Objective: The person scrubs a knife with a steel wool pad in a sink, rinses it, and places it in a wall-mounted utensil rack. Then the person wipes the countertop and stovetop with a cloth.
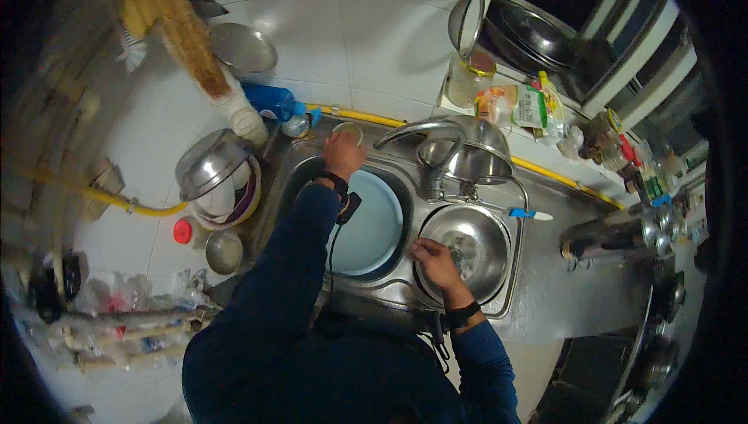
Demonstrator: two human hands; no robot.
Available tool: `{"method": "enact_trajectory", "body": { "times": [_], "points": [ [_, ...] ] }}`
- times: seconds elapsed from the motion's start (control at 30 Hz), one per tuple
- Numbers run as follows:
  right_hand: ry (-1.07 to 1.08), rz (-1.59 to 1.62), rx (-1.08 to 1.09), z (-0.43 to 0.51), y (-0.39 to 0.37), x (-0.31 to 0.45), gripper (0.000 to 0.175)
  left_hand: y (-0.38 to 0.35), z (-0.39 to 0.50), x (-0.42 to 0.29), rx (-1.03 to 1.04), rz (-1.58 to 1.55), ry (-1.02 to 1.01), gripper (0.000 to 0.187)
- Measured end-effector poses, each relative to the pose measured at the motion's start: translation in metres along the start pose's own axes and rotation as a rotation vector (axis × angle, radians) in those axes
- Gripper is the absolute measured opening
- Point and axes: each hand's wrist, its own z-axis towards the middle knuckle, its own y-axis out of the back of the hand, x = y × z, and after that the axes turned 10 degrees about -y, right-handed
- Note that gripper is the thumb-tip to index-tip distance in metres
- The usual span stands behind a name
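Note:
At the back ledge of the sink my left hand (345, 155) has its fingers around a small round dish (350, 130). The forearm passes over a pale blue basin (374, 219) in the left sink bowl. My right hand (437, 261) is above the left side of a stainless steel bowl (491, 249), which sits in the right sink bowl. Its fingers are curled together near the rim; whether they grip the rim or anything small cannot be made out. A little water and some dark green bits lie in the steel bowl.
The curved faucet (435, 173) rises between the sinks, before a steel pot (485, 149). A blue bottle (272, 101) lies at the back left. Stacked bowls (213, 167) stand left of the sink. A blue-and-white brush (530, 214) lies right. Jars and packets (529, 106) line the sill.

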Motion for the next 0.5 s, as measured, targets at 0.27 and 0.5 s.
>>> {"method": "enact_trajectory", "body": {
  "times": [0.27, 0.5],
  "points": [
    [-0.127, 0.158, -0.183, -0.032, -0.005, 0.001, 0.030, -0.056, 0.023, 0.017, 0.189, 0.053, -0.073, 0.019],
    [-0.108, 0.096, -0.173, -0.023, -0.008, 0.002, 0.033, -0.087, 0.017, 0.029, -0.017, -0.023, -0.026, 0.021]
  ]
}}
